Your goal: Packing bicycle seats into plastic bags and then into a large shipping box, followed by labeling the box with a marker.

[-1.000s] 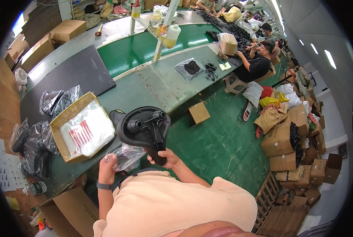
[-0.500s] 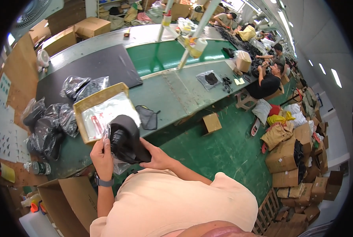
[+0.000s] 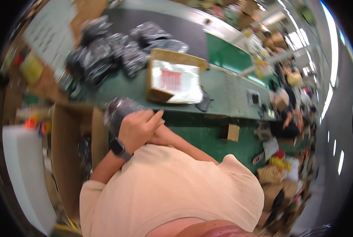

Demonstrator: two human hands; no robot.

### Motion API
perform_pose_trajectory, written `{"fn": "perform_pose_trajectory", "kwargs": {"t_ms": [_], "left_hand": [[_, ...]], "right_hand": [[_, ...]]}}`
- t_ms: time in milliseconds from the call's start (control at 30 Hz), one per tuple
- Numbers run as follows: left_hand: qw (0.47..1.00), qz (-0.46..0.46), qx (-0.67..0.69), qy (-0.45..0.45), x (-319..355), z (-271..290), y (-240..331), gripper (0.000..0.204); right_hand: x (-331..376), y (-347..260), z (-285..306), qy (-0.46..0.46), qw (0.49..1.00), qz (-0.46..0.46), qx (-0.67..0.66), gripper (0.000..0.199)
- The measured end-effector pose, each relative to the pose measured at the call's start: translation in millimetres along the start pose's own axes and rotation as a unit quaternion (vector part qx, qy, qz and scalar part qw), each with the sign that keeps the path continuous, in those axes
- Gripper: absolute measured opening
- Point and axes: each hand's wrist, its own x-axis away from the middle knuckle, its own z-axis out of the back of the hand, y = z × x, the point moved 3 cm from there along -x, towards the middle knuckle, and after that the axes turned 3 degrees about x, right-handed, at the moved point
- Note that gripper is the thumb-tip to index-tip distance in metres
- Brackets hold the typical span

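In front of my chest I hold a dark, rounded item in a clear plastic bag; its exact kind is blurred. My left hand, wearing a dark watch, closes over the bag's near right end with bent fingers. My right hand is pressed against the same end, mostly hidden behind the left one. Beyond them on the green bench stands a shallow cardboard tray with a stack of flat clear bags with red print. Several bagged black items lie left of the tray.
A tall open carton with bagged dark pieces inside stands at my left, beside a white foam block. A dark pouch lies by the tray. A small box is on the green floor. People work along the bench at right.
My view has swung left, towards the open carton. The black item is now covered by its bag, and my left hand has moved over to the bag's end, meeting my right.
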Motion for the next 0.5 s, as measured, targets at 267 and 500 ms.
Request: {"fn": "perform_pose_trajectory", "kwargs": {"t_ms": [267,500], "left_hand": [[0.951,0.264,-0.066,0.148,109,64,-89,0.047],[0.911,0.277,-0.152,0.265,122,80,-143,0.018]], "right_hand": [[-83,-25,-23,0.013,0.666,-0.336,-0.666,0.052],[-172,-46,-20,-0.063,0.729,-0.257,-0.631,0.067]]}}
